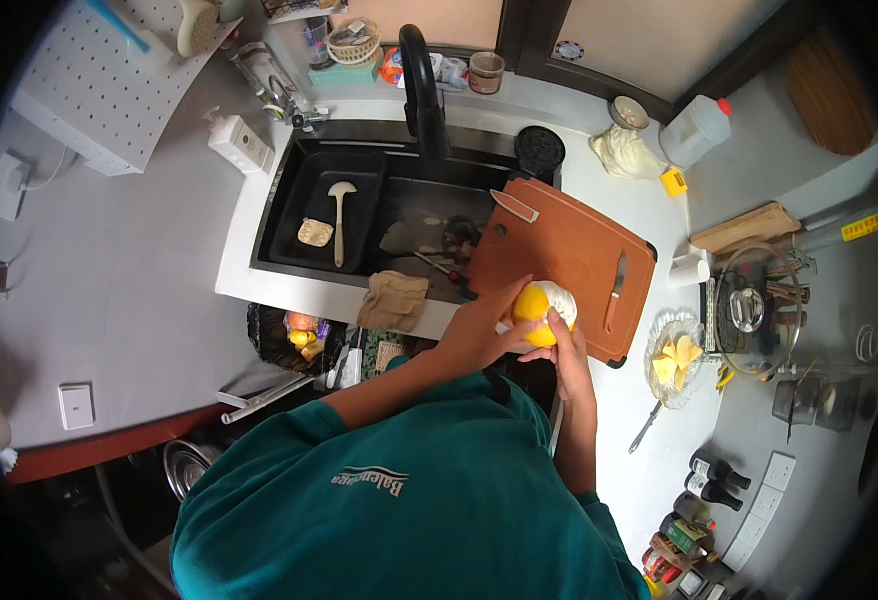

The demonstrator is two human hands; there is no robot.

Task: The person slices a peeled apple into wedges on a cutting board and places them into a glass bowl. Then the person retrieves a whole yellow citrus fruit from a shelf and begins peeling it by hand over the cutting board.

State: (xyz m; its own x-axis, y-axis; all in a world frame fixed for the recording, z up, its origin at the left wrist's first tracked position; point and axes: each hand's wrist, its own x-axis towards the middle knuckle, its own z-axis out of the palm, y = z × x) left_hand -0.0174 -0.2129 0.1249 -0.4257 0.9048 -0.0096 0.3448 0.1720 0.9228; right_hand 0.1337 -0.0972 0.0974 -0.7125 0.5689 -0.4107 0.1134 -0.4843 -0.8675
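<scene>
A partly peeled yellow citrus fruit is held between both hands above the near edge of a brown cutting board. White pith shows on its upper right side, and yellow rind covers the rest. My left hand grips it from the left. My right hand holds it from the lower right, with the thumb pressed on the pith near the rind's edge. On the board lie a small paring knife with an orange-brown handle and a pale blade-shaped sheath. The board's left part overhangs the black sink.
A black faucet arches over the sink. A black basin holds a pale long-handled utensil and a sponge. A cloth hangs over the counter's front edge. To the right stands a glass dish with yellow pieces. A lined bin is below.
</scene>
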